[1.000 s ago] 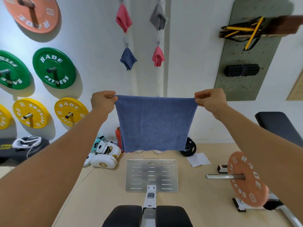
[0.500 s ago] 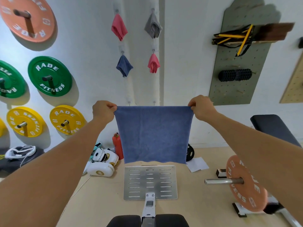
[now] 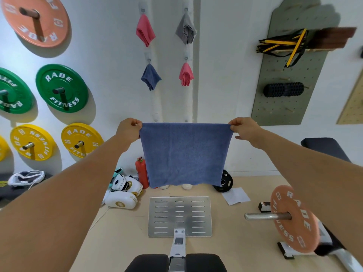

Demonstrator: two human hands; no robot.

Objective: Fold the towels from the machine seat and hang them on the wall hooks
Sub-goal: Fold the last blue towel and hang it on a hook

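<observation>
Blue towel [image 3: 184, 154] stretched flat below the wall hooks [image 3: 156, 120], top corners pinched in left hand [image 3: 128, 130] and right hand [image 3: 242, 128], each grip closed on cloth. Four folded towels [image 3: 145, 29] already hung above; two lowest hooks bare, folding not yet begun.

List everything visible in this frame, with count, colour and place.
held towel: 1, blue, spread between both hands
hung towels: 4, two pink, one grey, one blue, on wall hooks
weight plates: several, orange, green, yellow, on left wall pegs
barbell plate: 1, orange, right floor
small plate: 1, black, by wall
foam roller: 1, black, on pegboard
fire extinguisher: 1, red, floor
metal footplate: 1, silver, centre floor
left hand: pinching towel corner
right hand: pinching towel corner
</observation>
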